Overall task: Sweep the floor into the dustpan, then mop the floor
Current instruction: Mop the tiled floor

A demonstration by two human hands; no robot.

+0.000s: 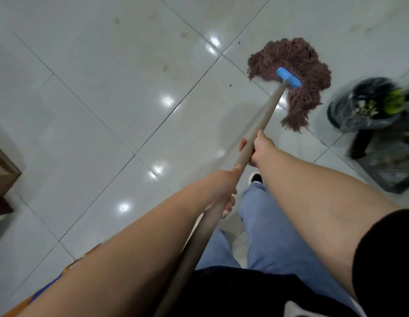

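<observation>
Both hands are on the mop handle (263, 120), which runs diagonally up from the bottom of the shot to the mop (292, 81). The right hand (259, 148) grips it further down the pole toward the head, fingers curled round it, and the left hand (226, 193) grips it closer to the body, fingers wrapped round too. The mop's brownish strings are splayed flat on the floor (107, 99), under a blue clamp (288, 77), right beside a tile seam in the upper right. The glossy pale tiles show a few yellowish stains and small dark specks. Just right of the mop sits a bin (368, 106) lined with a dark bag, something green in it, pretty blurry. A wooden corner (3, 172) pokes in at the left edge.
</observation>
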